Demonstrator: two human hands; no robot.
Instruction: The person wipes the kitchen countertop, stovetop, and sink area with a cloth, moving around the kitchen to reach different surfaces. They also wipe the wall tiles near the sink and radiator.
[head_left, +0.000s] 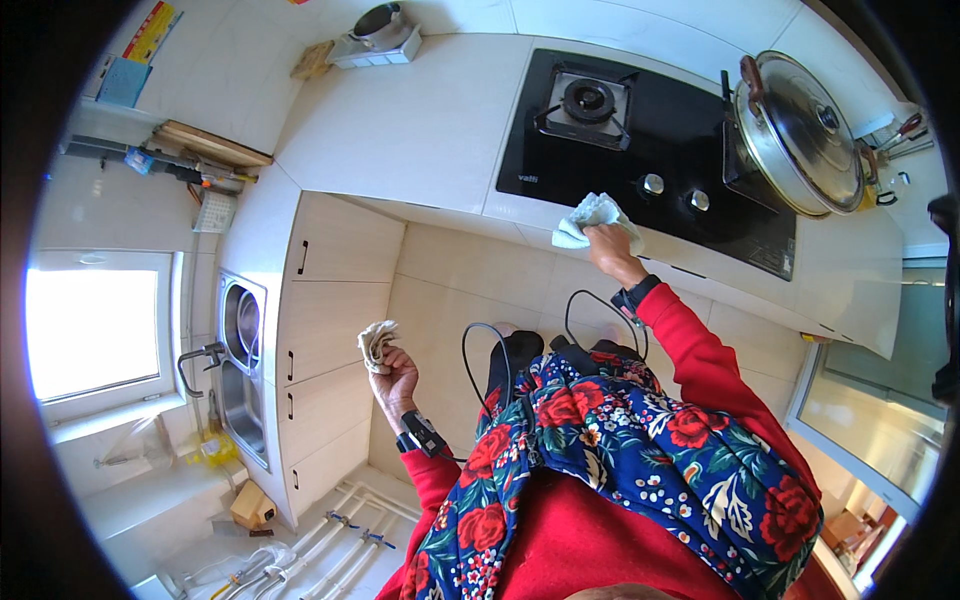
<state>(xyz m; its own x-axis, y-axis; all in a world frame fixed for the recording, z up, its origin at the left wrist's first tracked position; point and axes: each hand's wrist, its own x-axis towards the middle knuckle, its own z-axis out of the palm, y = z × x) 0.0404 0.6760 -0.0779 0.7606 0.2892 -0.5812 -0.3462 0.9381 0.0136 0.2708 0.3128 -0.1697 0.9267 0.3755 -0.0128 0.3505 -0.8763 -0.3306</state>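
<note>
A pale blue-white cloth (592, 217) is bunched in my right hand (611, 249), at the front edge of the black glass gas hob (675, 161). My left hand (395, 376) grips a crumpled beige cloth (375, 343) in the air over the floor, between the sink cabinets and my body. Two metal knobs sit on the hob beyond my right hand. The left burner (589, 102) is bare, while a large lidded steel pan (802, 131) stands over the right one.
A double steel sink (244, 367) with a dark tap (196, 367) lies at the left. At the back, a small pot (381, 28) rests on a white rack (373, 54). White pipes (334, 529) run low at lower left. Black cables loop near my legs.
</note>
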